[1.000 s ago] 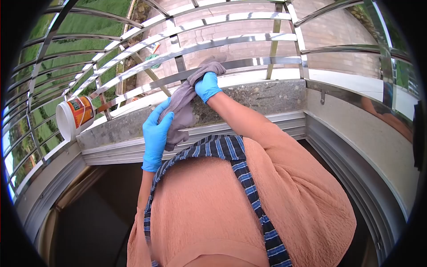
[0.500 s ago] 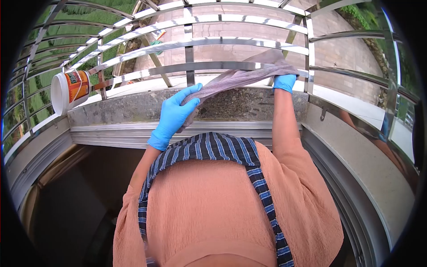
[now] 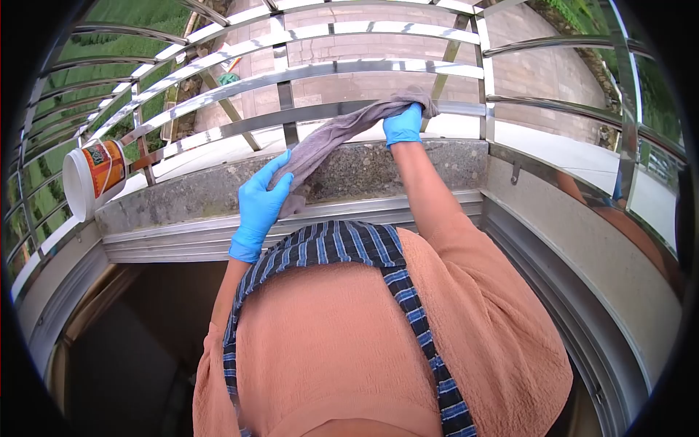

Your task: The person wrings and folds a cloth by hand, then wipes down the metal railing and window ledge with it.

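A greyish-purple cloth (image 3: 328, 142) stretches between my two blue-gloved hands, its far end lying over the lowest front rail (image 3: 240, 125). My left hand (image 3: 262, 200) pinches the near end between thumb and fingers, above the stone sill (image 3: 386, 169). Farther up and to the right, my right hand (image 3: 403, 125) is closed round the cloth at the rail, its fingertips hidden behind the fabric. A short end of the cloth hangs below my left hand.
A white bucket (image 3: 80, 182) with an orange label stands at the left corner by the railing. Metal bars enclose the front and both sides. Aluminium window tracks (image 3: 175, 237) run below the sill. Paved ground (image 3: 364, 80) lies far below, beyond the bars.
My right hand has slid left along the rail with the cloth, which is now more bunched and less spread. My left hand still grips its near end. The whole view has shifted slightly.
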The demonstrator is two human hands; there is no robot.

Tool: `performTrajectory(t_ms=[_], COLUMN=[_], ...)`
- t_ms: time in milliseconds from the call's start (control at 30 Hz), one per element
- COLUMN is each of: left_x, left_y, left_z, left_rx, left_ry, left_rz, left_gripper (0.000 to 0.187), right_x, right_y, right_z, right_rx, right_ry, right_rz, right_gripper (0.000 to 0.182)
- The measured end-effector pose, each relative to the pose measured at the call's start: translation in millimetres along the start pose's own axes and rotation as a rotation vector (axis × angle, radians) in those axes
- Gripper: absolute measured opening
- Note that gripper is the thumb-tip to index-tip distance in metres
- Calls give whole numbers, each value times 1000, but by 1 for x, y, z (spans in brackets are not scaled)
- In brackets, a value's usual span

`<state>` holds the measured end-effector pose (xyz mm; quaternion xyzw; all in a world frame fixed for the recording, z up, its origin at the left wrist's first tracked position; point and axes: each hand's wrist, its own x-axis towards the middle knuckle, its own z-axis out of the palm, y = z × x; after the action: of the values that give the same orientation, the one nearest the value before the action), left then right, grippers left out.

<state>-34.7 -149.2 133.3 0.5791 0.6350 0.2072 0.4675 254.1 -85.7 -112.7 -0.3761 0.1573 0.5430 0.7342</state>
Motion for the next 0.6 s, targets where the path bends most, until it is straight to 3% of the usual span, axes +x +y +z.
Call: performTrajectory(t_ms=[100, 167, 200, 300, 367, 533, 600], left_x=[-9, -10, -10, -1, 6, 40, 49], left_y=[-15, -14, -11, -3, 0, 17, 25], left_z=[-11, -12, -12, -5, 3, 35, 48], left_rx=[-19, 16, 43, 83, 94, 93, 63], left_ry=[67, 91, 88, 60, 40, -50, -97], left_rz=[-48, -58, -61, -39, -1, 114, 150], left_gripper=[39, 40, 40, 40, 40, 40, 39], right_x=[-36, -47, -45, 3, 11, 21, 19], right_y=[74, 101, 98, 85, 60, -8, -20], right_z=[20, 29, 31, -13, 0, 7, 28], right_rx=[6, -103, -118, 186, 52, 53, 5], right_ry=[102, 119, 230, 99, 299, 151, 434], right_rz=[73, -4, 70, 272, 151, 39, -36], right_gripper=[26, 20, 24, 32, 32, 34, 33])
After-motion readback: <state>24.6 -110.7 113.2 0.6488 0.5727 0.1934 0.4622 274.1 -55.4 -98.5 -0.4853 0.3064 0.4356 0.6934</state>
